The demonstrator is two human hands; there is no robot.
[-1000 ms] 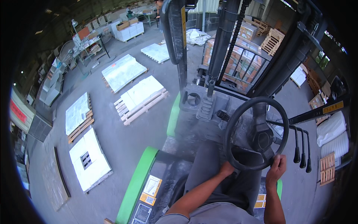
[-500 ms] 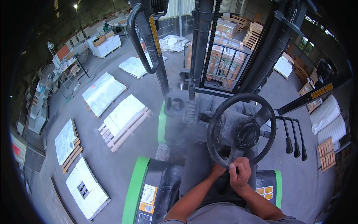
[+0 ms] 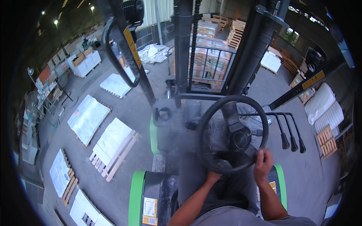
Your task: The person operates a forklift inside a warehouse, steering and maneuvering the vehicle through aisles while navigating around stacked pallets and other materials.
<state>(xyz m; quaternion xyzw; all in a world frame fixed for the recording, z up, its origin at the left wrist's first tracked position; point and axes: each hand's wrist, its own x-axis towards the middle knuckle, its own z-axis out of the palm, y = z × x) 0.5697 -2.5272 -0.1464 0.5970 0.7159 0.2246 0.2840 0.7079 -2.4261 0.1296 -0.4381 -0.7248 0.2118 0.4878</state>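
I am seated at a forklift's black steering wheel point(image 3: 202, 132). My right hand point(image 3: 263, 165) is closed around the lower right of its rim, with the knuckles up. My left hand point(image 3: 213, 176) reaches beneath the lower rim by my lap; its fingers are hidden there. Right of the wheel hang several black control levers point(image 3: 285, 141). Ahead stands the dark mast point(image 3: 183, 49). Beyond its bars, a crate-like load point(image 3: 211, 56) in clear wrap shows through.
Pallets with white stone slabs point(image 3: 88, 116) lie on the floor to the left. Cluttered workbenches point(image 3: 47, 88) and a stack of white boxes point(image 3: 85, 64) stand farther left. White wrapped rolls point(image 3: 320, 101) and a wooden pallet point(image 3: 326, 141) are at right. Stacked pallets point(image 3: 236, 34) stand behind the load.
The steering wheel has turned counterclockwise, my right hand going from its bottom to its lower right. The surroundings have shifted left in the view. My left hand stays under the rim.
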